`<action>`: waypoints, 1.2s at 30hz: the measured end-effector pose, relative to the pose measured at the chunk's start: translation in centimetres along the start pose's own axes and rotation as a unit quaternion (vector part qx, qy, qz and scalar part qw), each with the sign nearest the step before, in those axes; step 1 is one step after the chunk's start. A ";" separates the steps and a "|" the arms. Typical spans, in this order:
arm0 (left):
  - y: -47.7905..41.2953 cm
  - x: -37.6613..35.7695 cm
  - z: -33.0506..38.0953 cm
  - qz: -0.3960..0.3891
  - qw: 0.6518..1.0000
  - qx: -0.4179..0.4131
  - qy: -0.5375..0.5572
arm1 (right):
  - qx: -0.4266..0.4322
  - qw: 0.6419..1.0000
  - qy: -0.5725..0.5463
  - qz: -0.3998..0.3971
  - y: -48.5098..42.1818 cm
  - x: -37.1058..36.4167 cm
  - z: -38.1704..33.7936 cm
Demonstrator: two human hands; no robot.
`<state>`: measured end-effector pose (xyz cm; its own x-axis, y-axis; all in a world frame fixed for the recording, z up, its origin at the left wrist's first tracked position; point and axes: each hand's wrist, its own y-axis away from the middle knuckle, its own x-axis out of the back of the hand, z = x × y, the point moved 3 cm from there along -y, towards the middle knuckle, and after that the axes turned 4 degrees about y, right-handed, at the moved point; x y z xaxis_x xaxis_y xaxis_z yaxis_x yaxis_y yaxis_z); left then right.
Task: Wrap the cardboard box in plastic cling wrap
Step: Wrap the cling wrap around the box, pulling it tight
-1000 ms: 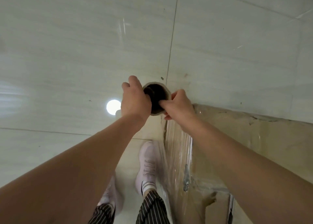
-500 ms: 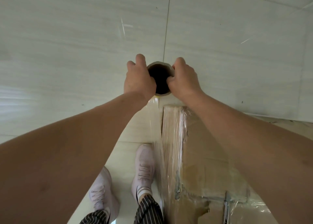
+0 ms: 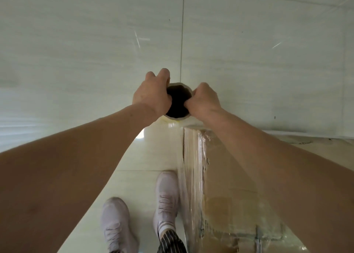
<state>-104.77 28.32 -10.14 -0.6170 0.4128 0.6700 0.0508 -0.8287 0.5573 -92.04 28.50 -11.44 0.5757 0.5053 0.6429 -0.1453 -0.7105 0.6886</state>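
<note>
I look down the hollow core of an upright cling wrap roll (image 3: 178, 103) held out in front of me. My left hand (image 3: 153, 94) grips its rim on the left and my right hand (image 3: 205, 99) grips it on the right, thumbs at the dark opening. A sheet of clear film (image 3: 191, 176) runs from the roll down along the left edge of the tall cardboard box (image 3: 229, 185), which stands at my lower right with shiny film over its top and side.
Pale glossy floor tiles (image 3: 95, 42) fill the view ahead and left. My two light sneakers (image 3: 164, 199) stand right beside the box's left face, striped trouser legs at the bottom edge.
Both hands have carried the roll forward and round the box corner; the box has slid lower and nearer in view, and both feet have stepped forward beside it.
</note>
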 end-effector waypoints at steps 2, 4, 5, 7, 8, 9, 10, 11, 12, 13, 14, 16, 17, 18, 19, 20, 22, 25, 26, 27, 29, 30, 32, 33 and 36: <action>-0.5 -0.3 0.8 -0.007 1.000 -0.009 0.018 | 0.077 0.992 0.085 0.045 -0.1 1.5 -0.4; -0.8 -0.9 1.7 -0.014 0.999 -0.016 0.038 | 0.151 0.974 0.147 0.083 0.0 2.6 -0.2; -0.8 -1.3 2.2 -0.017 0.999 -0.020 0.045 | 0.183 0.963 0.171 0.097 -0.1 3.0 0.1; -0.8 -2.1 3.0 -0.015 0.998 -0.029 0.054 | 0.226 0.947 0.199 0.113 -0.1 3.5 0.7; -0.8 -2.4 3.2 -0.011 0.998 -0.034 0.056 | 0.235 0.944 0.201 0.119 -0.2 3.8 0.9; -0.8 -2.5 3.4 -0.007 0.998 -0.036 0.057 | 0.235 0.945 0.193 0.123 -0.3 3.9 1.1; -0.8 -2.6 3.5 -0.002 0.998 -0.037 0.055 | 0.224 0.950 0.173 0.128 -0.4 4.0 1.3; -0.9 -2.5 3.4 0.003 0.998 -0.037 0.052 | 0.201 0.961 0.138 0.128 -0.6 4.0 1.4; -1.0 -2.3 3.2 0.009 0.998 -0.034 0.048 | 0.165 0.975 0.088 0.118 -0.6 3.9 1.5; -1.1 -2.1 2.9 0.015 0.998 -0.031 0.047 | 0.119 0.988 0.032 0.093 -0.7 3.6 1.6; -1.1 -2.0 2.6 0.021 0.998 -0.028 0.049 | 0.071 0.996 -0.021 0.057 -0.7 3.2 1.7; -1.0 -1.8 2.3 0.030 0.997 -0.022 0.065 | -0.004 0.996 -0.094 -0.009 -0.6 2.3 2.1; -0.9 -1.8 2.3 0.033 0.996 -0.020 0.077 | -0.022 0.994 -0.109 -0.015 -0.8 2.0 2.3; -0.9 -1.8 2.5 0.035 0.995 -0.017 0.089 | -0.030 0.993 -0.114 -0.004 -0.9 2.0 2.5; -1.0 -1.9 2.8 0.035 0.994 -0.016 0.103 | -0.029 0.994 -0.107 0.016 -1.1 2.2 2.6; -1.1 -2.0 3.2 0.031 0.993 -0.014 0.116 | -0.023 0.995 -0.093 0.038 -1.2 2.6 2.7; -1.3 -2.5 4.1 0.014 0.991 -0.008 0.133 | -0.003 0.996 -0.053 0.075 -1.3 3.6 3.1; -1.4 -3.7 5.0 -0.020 0.989 0.001 0.148 | 0.012 0.994 -0.005 0.106 -1.3 4.7 4.4; -1.3 -4.1 5.3 -0.030 0.987 -0.001 0.158 | 0.007 0.994 0.000 0.111 -1.3 4.9 5.0; -1.2 -4.5 5.6 -0.039 0.984 -0.004 0.175 | -0.003 0.993 0.000 0.115 -1.4 5.0 5.7; -1.1 -4.9 6.1 -0.056 0.973 -0.004 0.222 | -0.024 0.992 -0.006 0.122 -1.5 5.2 6.8; -1.1 -5.1 6.4 -0.063 0.968 -0.003 0.244 | -0.032 0.991 -0.012 0.126 -1.5 5.4 7.2; -0.9 -5.3 6.7 -0.078 0.957 0.000 0.278 | -0.045 0.990 -0.027 0.132 -1.5 5.6 7.9; -0.8 -5.4 6.7 -0.086 0.953 0.003 0.289 | -0.049 0.989 -0.035 0.133 -1.4 5.6 8.1; -0.2 -5.8 6.4 -0.102 0.950 0.011 0.294 | -0.059 0.989 -0.049 0.128 -1.2 5.5 8.5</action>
<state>-96.18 28.55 -11.00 -0.9475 0.2768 0.1602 -0.1054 -0.7430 0.6609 -81.86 27.93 -11.59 0.5817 0.2625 0.7699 -0.3857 -0.7443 0.5452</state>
